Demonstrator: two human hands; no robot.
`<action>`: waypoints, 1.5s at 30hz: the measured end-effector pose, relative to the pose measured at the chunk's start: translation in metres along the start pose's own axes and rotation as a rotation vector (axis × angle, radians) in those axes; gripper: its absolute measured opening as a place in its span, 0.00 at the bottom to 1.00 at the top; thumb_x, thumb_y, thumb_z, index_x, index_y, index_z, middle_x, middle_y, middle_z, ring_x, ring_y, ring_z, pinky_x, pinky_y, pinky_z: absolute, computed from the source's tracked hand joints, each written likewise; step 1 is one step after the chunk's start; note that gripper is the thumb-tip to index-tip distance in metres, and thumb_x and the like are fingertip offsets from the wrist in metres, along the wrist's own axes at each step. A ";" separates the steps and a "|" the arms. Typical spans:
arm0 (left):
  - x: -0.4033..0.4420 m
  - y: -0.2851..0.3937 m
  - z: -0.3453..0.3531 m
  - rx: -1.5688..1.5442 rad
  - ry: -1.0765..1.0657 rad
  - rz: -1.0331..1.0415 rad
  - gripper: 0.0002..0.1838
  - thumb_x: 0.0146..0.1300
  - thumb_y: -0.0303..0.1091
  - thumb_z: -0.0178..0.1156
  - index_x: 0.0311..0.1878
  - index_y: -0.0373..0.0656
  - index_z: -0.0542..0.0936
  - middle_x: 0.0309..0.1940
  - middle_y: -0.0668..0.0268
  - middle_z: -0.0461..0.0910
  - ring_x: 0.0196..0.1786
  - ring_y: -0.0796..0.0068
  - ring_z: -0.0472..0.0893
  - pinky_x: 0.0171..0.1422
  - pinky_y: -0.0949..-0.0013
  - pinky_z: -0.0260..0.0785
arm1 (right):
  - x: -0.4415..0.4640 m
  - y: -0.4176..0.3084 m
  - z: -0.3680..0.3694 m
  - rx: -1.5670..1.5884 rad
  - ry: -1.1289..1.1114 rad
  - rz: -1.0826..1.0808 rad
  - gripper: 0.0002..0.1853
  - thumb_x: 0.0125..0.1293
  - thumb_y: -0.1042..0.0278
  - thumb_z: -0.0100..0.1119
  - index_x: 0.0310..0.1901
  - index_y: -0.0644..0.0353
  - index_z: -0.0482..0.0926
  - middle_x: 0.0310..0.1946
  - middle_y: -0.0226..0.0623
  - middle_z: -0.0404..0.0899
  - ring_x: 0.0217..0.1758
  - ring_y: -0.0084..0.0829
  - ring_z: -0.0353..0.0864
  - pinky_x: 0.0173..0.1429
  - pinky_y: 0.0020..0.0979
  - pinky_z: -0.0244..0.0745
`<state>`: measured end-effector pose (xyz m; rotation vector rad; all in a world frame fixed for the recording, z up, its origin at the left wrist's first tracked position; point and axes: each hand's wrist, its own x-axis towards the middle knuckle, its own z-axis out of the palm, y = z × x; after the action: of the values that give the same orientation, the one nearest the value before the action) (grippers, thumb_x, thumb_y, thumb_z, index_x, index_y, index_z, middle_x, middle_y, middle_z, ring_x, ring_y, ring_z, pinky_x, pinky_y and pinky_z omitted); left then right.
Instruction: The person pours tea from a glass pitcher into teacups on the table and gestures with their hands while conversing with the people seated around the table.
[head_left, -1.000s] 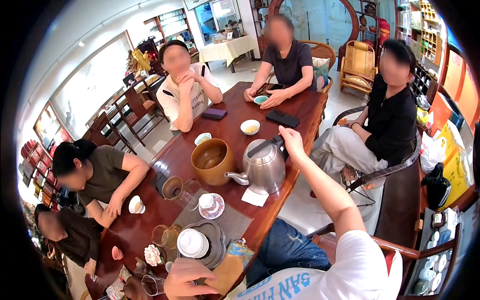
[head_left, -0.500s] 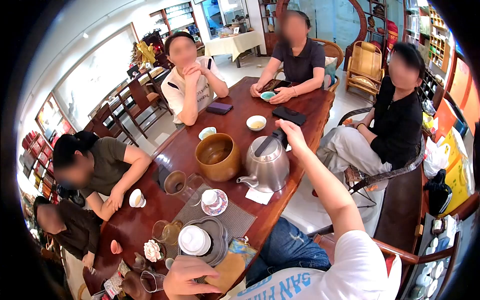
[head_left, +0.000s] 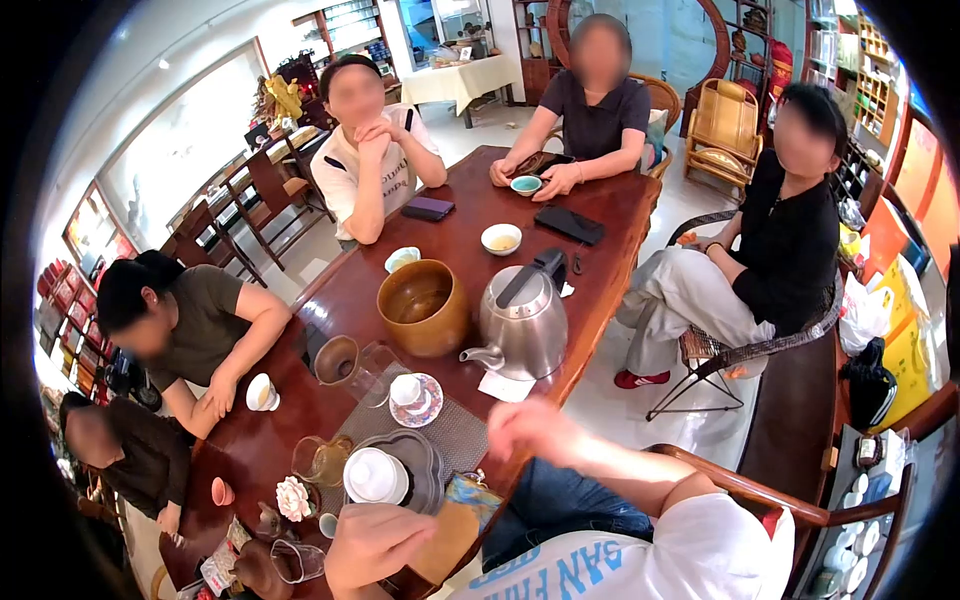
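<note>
My left hand (head_left: 378, 545) is at the near table edge, just below the white lidded bowl (head_left: 376, 475) on its dark tray (head_left: 430, 480). Its fingers are curled together, with nothing visible in them. My right hand (head_left: 530, 430), smeared by motion, hovers near the table's edge, below the steel kettle (head_left: 525, 325) and apart from it; its fingers cannot be made out. The kettle stands upright on the table, its spout toward the left. Beside it is a brown bowl (head_left: 423, 305). A small white cup (head_left: 406, 390) sits on a patterned saucer (head_left: 432, 405).
Several people sit around the wooden table (head_left: 330, 275). A white cup (head_left: 501, 239) and a black phone (head_left: 568, 225) lie beyond the kettle. Glass pitchers (head_left: 322, 460), a white flower ornament (head_left: 294, 499) and a pinkish cup (head_left: 222, 491) are at the left.
My right hand has let go of the kettle handle and moved down toward my body. The kettle remains on the table. My left hand's fingers have drawn together. The view has shifted slightly.
</note>
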<state>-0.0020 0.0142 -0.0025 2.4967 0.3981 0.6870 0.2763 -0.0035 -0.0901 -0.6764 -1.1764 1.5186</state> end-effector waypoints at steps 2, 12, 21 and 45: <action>0.007 0.010 0.003 0.167 0.047 -0.045 0.06 0.46 0.28 0.68 0.29 0.40 0.83 0.22 0.62 0.81 0.24 0.65 0.81 0.27 0.67 0.71 | 0.003 0.000 0.040 -0.179 -0.258 0.058 0.08 0.65 0.68 0.53 0.32 0.64 0.76 0.27 0.32 0.77 0.30 0.25 0.76 0.37 0.25 0.71; 0.004 0.013 0.001 0.325 0.063 -0.015 0.06 0.42 0.30 0.69 0.24 0.41 0.82 0.20 0.65 0.79 0.23 0.66 0.80 0.26 0.67 0.69 | 0.008 0.014 0.081 -0.288 -0.303 0.058 0.12 0.65 0.63 0.59 0.33 0.65 0.78 0.23 0.28 0.77 0.24 0.18 0.71 0.29 0.24 0.66; 0.002 0.009 0.003 0.251 0.047 0.003 0.07 0.42 0.32 0.69 0.24 0.42 0.82 0.19 0.65 0.78 0.21 0.66 0.79 0.24 0.67 0.67 | 0.011 0.019 0.073 -0.052 -0.423 0.244 0.10 0.67 0.65 0.57 0.38 0.65 0.79 0.26 0.28 0.79 0.28 0.16 0.75 0.33 0.20 0.71; -0.008 0.001 -0.016 -0.202 -0.092 0.144 0.18 0.44 0.44 0.73 0.18 0.45 0.73 0.14 0.69 0.66 0.17 0.69 0.69 0.20 0.68 0.57 | 0.010 0.003 0.103 -0.259 -0.762 -0.129 0.08 0.63 0.67 0.60 0.32 0.64 0.81 0.22 0.34 0.80 0.21 0.20 0.75 0.25 0.25 0.65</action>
<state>-0.0174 0.0165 0.0064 2.3695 0.1105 0.6319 0.1822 -0.0279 -0.0542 -0.1584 -1.9697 1.5699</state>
